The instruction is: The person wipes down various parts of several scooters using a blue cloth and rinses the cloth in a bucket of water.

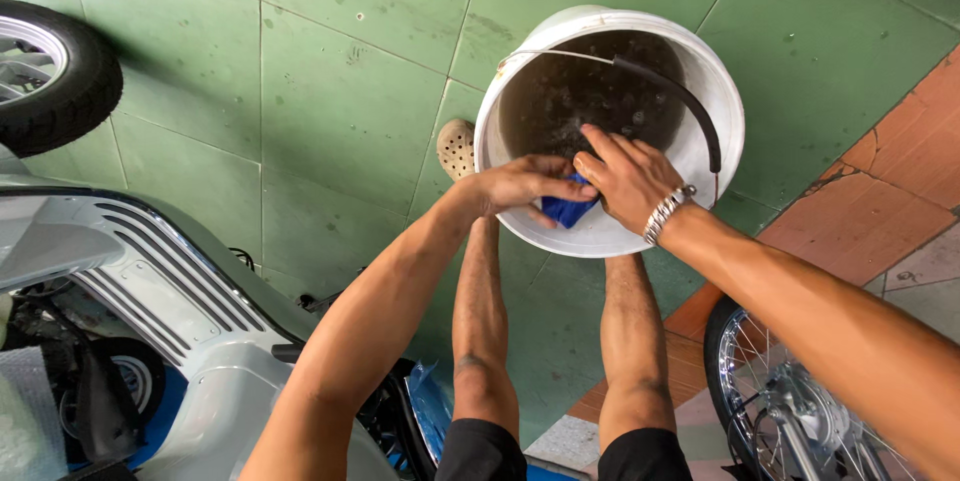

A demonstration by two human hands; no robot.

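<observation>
Both hands meet over the near rim of the white bucket [722, 91]: left hand [520, 184] and right hand [628, 176] both grip the blue cloth [565, 209], bunched between them, above the dark water [590, 91].

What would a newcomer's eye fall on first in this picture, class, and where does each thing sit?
First the white bucket at top centre on the green tiled floor, with dark water inside. Over its near rim, the left hand and right hand together squeeze a blue cloth. A white scooter fills the lower left, and a spoked wheel sits at lower right.
</observation>
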